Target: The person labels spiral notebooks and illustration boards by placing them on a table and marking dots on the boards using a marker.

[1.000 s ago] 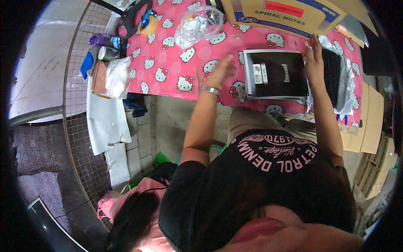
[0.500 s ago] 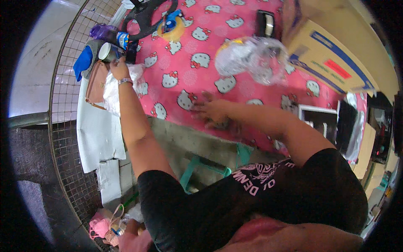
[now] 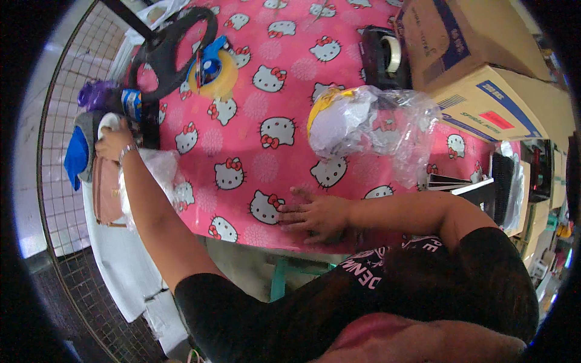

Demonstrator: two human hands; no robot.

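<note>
My left hand (image 3: 112, 144) reaches out to the table's left edge. Its fingers curl over a white-topped grey container (image 3: 104, 123) that stands beside a blue cloth (image 3: 76, 156) and a purple bottle (image 3: 94, 94). A brown pouch (image 3: 106, 192) and a clear plastic bag (image 3: 160, 172) lie just under that wrist. My right hand (image 3: 315, 215) lies flat, fingers spread, on the pink cartoon-cat tablecloth (image 3: 254, 97) near its front edge and holds nothing.
A crumpled clear bag holding yellow and white things (image 3: 369, 124) lies beyond my right hand. A blue tape dispenser (image 3: 212, 68), a black tape dispenser (image 3: 385, 55) and a black ring-shaped object (image 3: 172, 42) sit at the back. Cardboard boxes (image 3: 484, 66) stand at the right.
My left hand has gone from the table's middle out to the container at the left edge. My right hand left the black item at the right and now rests flat on the cloth.
</note>
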